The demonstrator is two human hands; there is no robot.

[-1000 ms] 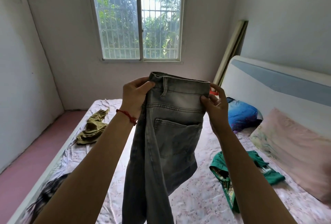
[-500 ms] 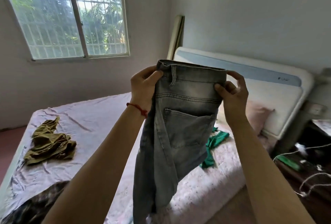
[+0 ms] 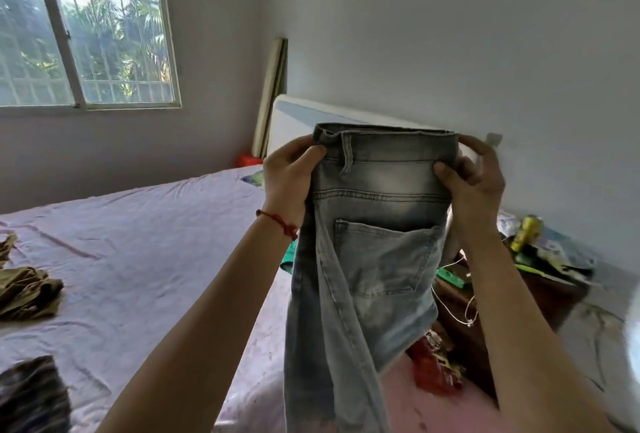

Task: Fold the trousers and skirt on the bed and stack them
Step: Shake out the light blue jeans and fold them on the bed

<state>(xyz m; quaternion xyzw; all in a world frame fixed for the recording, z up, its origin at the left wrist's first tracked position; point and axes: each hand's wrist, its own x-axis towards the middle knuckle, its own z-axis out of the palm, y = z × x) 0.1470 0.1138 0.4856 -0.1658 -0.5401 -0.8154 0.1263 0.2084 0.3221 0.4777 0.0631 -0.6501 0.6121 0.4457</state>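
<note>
At far left an olive garment [image 3: 26,289] lies crumpled on the bed [image 3: 145,259], and a dark patterned garment [image 3: 33,394] lies at the bed's near corner. Neither is folded. Which one is the skirt cannot be told.

The left hand [image 3: 289,178] pinches the left end of the waistband of the grey jeans [image 3: 360,259], thumb on the near face, fingers curled behind. A red cord circles that wrist.

The jeans hang in the air between the two hands, above the right edge of the bed and partly over the floor beside it. They touch neither surface in the visible part. The waistband is uppermost and runs level from hand to hand. The long axis is vertical: the legs drop straight down and leave view at the bottom. One back pocket faces the viewer, and the two legs appear laid one over the other, so the garment looks halved lengthwise.

The right hand [image 3: 472,178] grips the right end of the waistband in the same way, at equal height. Neither hand is nearer.

The bed surface lies left of and below the jeans. In judgement, the coming move is a swing leftward and down, laying the long axis flat on the sheet.

At right, a dark bedside stand [image 3: 561,297] carries clutter and a white cable.
</note>
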